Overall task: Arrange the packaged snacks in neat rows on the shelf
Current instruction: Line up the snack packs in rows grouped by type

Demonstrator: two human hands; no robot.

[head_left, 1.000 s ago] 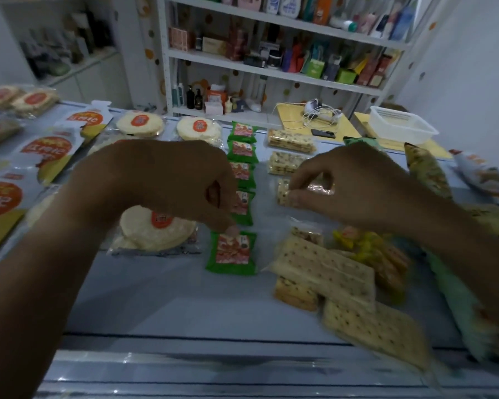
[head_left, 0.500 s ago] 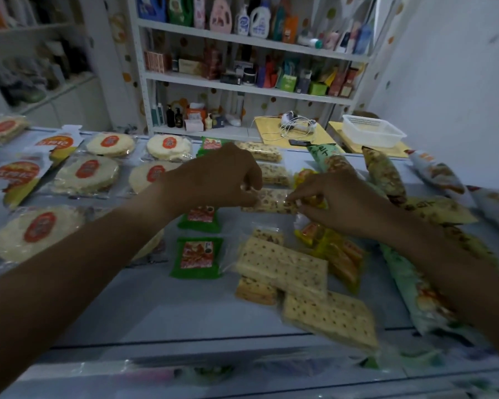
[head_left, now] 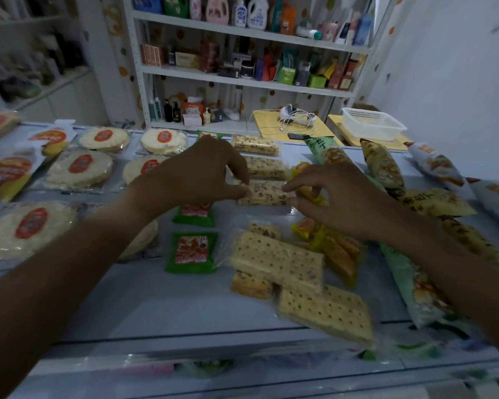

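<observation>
Now left hand (head_left: 198, 174), right hand (head_left: 337, 197) fingers pinching cracker pack (head_left: 267, 192) ends; basket (head_left: 372, 126) contents unclear.

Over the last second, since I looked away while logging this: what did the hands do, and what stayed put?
The left hand left the green packet and moved right to pinch the speckled cracker packet; the right hand holds its other end throughout. The green packet and the loose cracker pile stayed put.
</observation>
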